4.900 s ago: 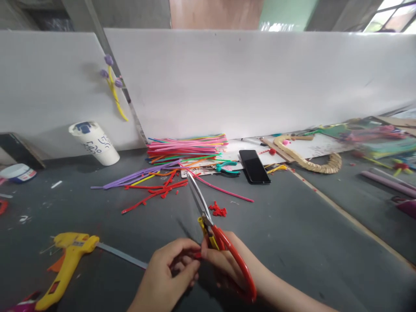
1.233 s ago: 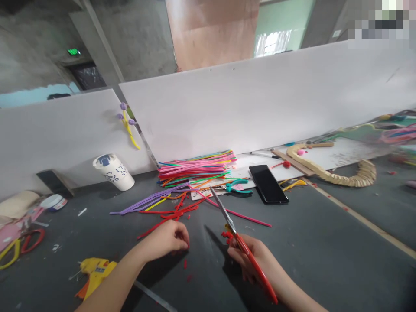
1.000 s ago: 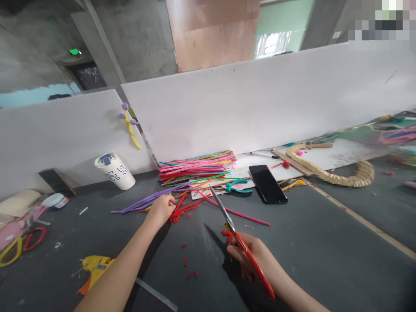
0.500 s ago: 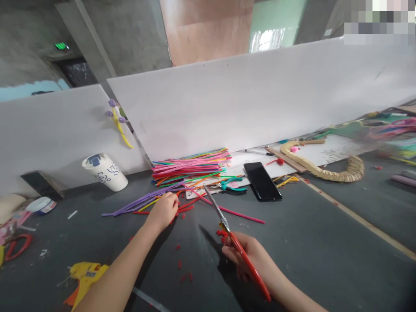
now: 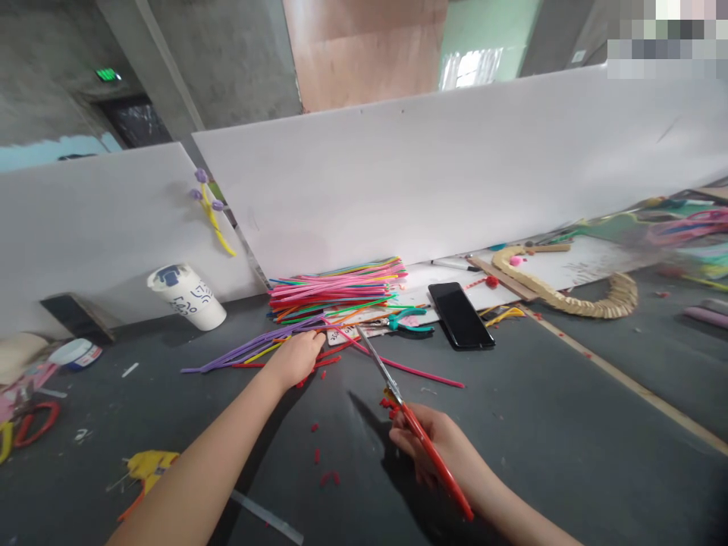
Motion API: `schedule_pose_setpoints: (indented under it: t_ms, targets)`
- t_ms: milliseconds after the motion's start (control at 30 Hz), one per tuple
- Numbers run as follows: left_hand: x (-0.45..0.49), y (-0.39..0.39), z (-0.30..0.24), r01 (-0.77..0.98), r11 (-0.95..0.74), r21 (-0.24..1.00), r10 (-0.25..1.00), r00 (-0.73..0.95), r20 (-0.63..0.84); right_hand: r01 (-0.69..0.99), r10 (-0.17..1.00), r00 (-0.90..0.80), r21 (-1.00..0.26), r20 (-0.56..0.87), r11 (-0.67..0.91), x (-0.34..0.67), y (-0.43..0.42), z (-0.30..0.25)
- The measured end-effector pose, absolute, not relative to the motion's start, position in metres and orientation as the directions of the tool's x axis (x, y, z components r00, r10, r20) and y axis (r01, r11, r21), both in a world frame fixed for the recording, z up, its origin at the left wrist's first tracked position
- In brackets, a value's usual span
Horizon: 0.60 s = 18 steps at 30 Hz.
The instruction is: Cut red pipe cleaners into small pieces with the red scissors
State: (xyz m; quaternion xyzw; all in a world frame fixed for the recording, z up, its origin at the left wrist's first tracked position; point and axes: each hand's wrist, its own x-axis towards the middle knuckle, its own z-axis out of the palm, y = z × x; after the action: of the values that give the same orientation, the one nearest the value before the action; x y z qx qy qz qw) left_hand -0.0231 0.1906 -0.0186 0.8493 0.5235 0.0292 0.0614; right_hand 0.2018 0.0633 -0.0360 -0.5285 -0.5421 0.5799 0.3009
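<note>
My right hand (image 5: 435, 444) is closed around the red handles of a pair of scissors (image 5: 432, 461), whose metal blades point away from me, up and to the left. Small red fuzzy pieces (image 5: 390, 406) show beside its fingers. My left hand (image 5: 299, 358) is over the loose pipe cleaners, its fingers bent together near several red ones (image 5: 335, 359); what they grip, if anything, is hidden. Purple pipe cleaners (image 5: 244, 350) lie to its left, and a pink one (image 5: 418, 371) stretches out to its right. Behind is a thick, many-coloured pipe cleaner bundle (image 5: 335, 288).
Teal-handled pliers (image 5: 410, 321) and a black phone (image 5: 462, 317) lie behind the scissors. A white cup (image 5: 190, 299) stands at the left. A yellow glue gun (image 5: 151, 466) is partly behind my left forearm. White panels (image 5: 409, 182) wall off the table's back. Red scraps (image 5: 330, 478) dot the tabletop.
My left hand has moved slightly forward and right, and its fingers reach farther out over the pipe cleaners. My right hand and the scissors have hardly moved. The view has shifted a little.
</note>
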Motion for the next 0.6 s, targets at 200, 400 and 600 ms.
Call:
schedule_pose_setpoints:
  t_ms: [200, 400, 600]
  targets:
    - [-0.029, 0.186, 0.009, 0.892, -0.356, 0.279, 0.924, 0.38, -0.033, 0.245, 0.92, -0.273, -0.945, -0.281, -0.216, 0.203, 0.062, -0.031]
    - [-0.031, 0.104, 0.021, 0.814, -0.289, 0.504, 0.891, 0.421, -0.169, 0.311, 0.909, -0.33, -0.938, -0.257, -0.152, 0.202, 0.057, -0.022]
    - [-0.027, 0.089, 0.003, 0.801, -0.315, 0.509, 0.881, 0.446, -0.158, 0.477, 0.927, -0.332, -0.879, -0.176, 0.004, 0.199, 0.05, -0.016]
